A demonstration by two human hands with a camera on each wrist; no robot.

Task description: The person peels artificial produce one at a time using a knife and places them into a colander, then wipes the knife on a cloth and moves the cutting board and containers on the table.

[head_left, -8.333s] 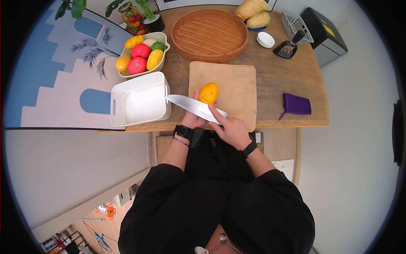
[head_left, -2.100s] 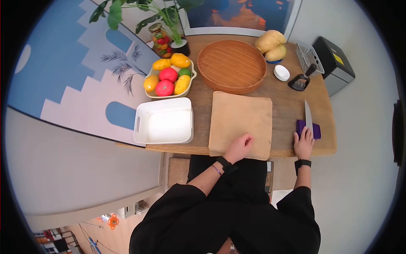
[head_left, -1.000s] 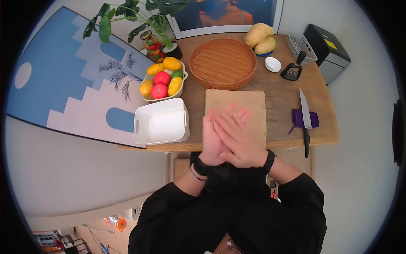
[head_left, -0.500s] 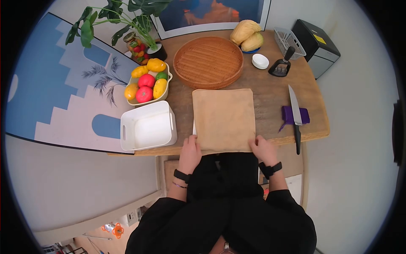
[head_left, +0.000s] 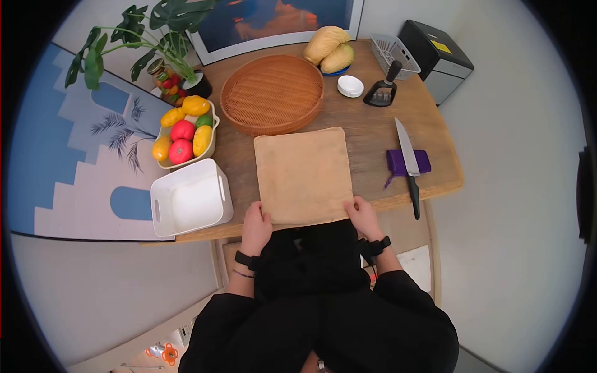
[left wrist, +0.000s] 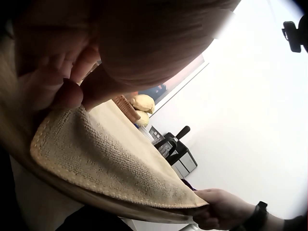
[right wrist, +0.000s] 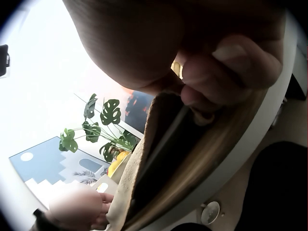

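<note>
A tan cloth [head_left: 303,177] lies roughly square along the table's front edge. My left hand [head_left: 255,231] pinches its near left corner, thumb against curled fingers. At the near right corner my right hand [head_left: 365,220] pinches the cloth too. In the left wrist view the front of the cloth [left wrist: 96,163] hangs lifted off the wood between both hands. The right wrist view shows a dark gap under the raised cloth [right wrist: 129,185]; a flat edge shows there, too dim to identify.
A knife [head_left: 406,149] lies across a purple pouch [head_left: 425,161] at right, its handle over the edge. The white bin [head_left: 191,202] and fruit basket [head_left: 214,133] stand left. Behind are a wicker tray [head_left: 273,93], white dish [head_left: 351,86] and black-handled tool [head_left: 380,94].
The yellow fruit has left my left hand, and the basket holds one more. The knife went from my right hand onto the pouch. After touching each other, both hands moved apart to the cloth's corners.
</note>
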